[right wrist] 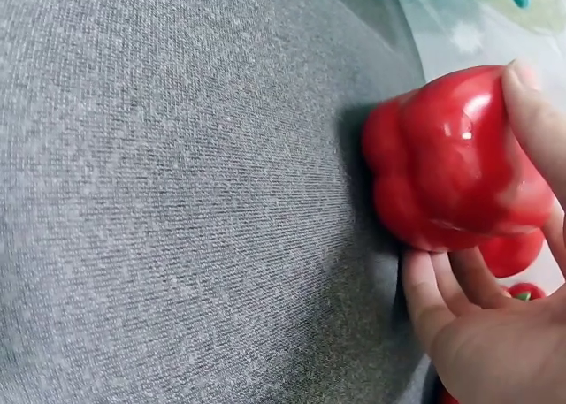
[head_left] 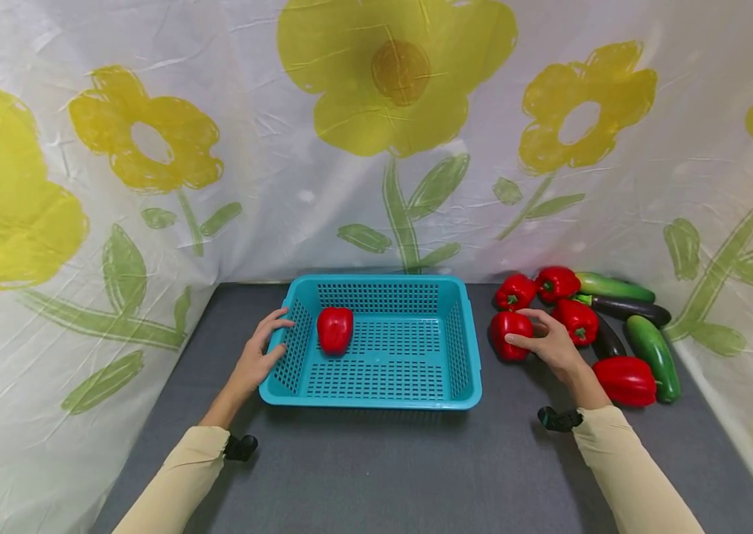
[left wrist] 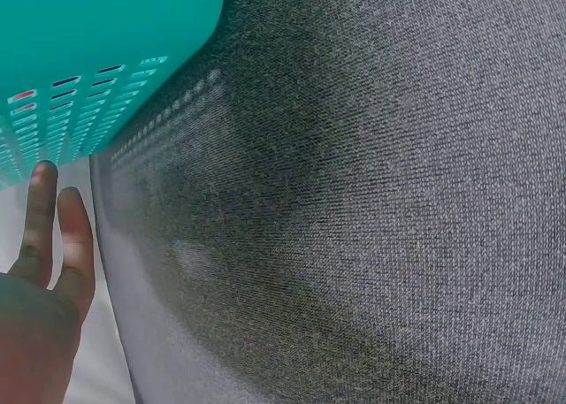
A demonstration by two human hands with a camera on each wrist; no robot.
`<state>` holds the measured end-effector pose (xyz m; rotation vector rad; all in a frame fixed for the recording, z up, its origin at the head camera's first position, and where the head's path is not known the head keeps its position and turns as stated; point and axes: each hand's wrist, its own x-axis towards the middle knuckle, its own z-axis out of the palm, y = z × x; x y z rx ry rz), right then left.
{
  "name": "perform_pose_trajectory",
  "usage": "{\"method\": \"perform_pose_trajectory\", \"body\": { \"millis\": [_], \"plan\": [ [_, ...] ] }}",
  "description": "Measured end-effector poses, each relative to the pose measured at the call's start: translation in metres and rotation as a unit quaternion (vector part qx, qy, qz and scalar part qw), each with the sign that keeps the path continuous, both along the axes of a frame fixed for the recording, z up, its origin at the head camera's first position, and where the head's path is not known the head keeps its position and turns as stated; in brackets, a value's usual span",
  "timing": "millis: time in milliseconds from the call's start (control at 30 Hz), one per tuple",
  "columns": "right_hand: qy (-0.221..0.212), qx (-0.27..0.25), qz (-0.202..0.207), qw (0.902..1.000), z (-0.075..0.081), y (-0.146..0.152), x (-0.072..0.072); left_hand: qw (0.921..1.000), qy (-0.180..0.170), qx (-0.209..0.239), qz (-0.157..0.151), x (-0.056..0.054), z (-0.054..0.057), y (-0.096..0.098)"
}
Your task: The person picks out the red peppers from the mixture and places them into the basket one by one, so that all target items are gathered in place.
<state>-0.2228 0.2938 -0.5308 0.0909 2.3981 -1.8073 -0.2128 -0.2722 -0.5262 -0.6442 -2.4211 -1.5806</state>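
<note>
A blue plastic basket (head_left: 376, 405) with slotted walls stands on the dark table, and one red bell pepper (head_left: 334, 331) lies inside toward its left. My left hand (head_left: 259, 357) rests at the basket's left rim, fingers extended; the left wrist view shows two of these fingers (left wrist: 75, 245) near the slotted wall. To the right of the basket, my right hand (head_left: 555, 348) grips another red bell pepper (head_left: 508, 337). In the right wrist view, the thumb presses one side of this pepper (right wrist: 451, 165), with fingers around its other side.
Several more red bell peppers (head_left: 577, 322) lie behind and right of my right hand. Among them are a green cucumber (head_left: 653, 356), a paler green one (head_left: 610, 287) and dark eggplants (head_left: 630, 308). A flower-printed cloth (head_left: 262, 222) hangs behind the table (head_left: 376, 475).
</note>
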Motion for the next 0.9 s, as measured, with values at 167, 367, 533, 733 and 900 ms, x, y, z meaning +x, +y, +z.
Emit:
{"method": "perform_pose_trajectory", "body": {
  "millis": [167, 367, 533, 733, 900],
  "plan": [
    [0.010, -0.008, -0.001, 0.9999, 0.000, 0.000, 0.002, 1.0000, 0.004, 0.001, -0.002, 0.000, 0.000, 0.000],
    [0.013, -0.024, 0.000, 0.9996, 0.008, -0.001, 0.004, 1.0000, 0.008, -0.001, -0.001, 0.001, 0.001, 0.001],
    [0.033, -0.021, 0.002, 0.9992, 0.021, 0.000, 0.003, 1.0000, 0.008, 0.003, 0.001, 0.000, 0.001, 0.001],
    [0.054, -0.021, -0.010, 0.9982, 0.038, -0.004, -0.001, 1.0000, 0.008, 0.000, 0.000, -0.001, 0.001, 0.000],
    [0.077, -0.028, -0.014, 0.9966, 0.052, -0.009, -0.007, 1.0000, 0.006, -0.002, 0.000, 0.000, 0.002, 0.000]
  ]
}}
